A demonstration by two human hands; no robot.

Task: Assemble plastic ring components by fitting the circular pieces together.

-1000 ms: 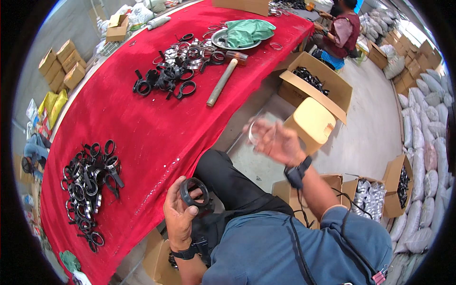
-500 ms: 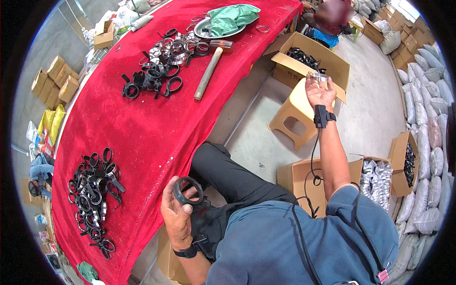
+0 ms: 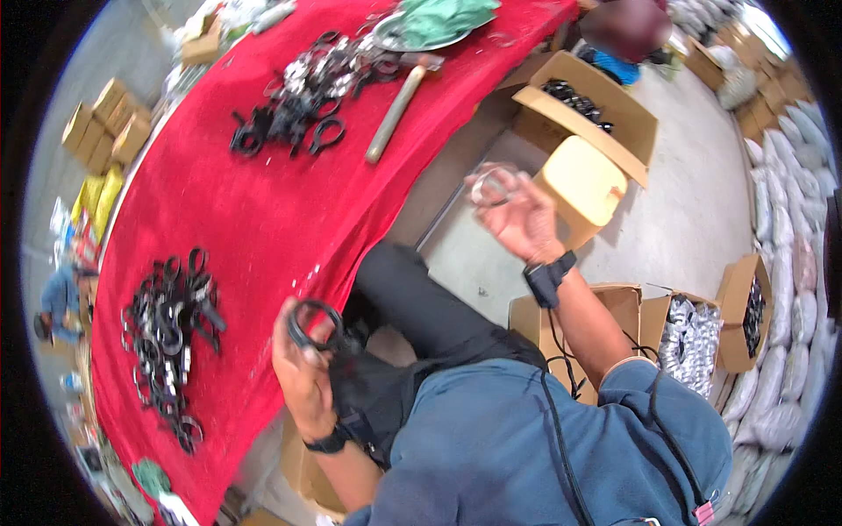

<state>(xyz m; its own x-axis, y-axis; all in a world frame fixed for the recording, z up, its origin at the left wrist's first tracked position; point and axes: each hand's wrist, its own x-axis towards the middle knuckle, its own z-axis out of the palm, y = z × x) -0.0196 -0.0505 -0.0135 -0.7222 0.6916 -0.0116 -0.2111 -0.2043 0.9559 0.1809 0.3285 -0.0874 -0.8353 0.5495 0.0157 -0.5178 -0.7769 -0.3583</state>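
Two rings show on my feed: the left hand's fingers curl around a black ring by the near edge of the red table, and the right hand's fingers hold a shiny ring left of the yellow stool. A loose grip could, I judge, drop the shiny ring; I can read no brand, label or writing.

I see the right hand and its silvery ring only as a blur. The green cloth, cut off above, partly hides the plate beneath it.
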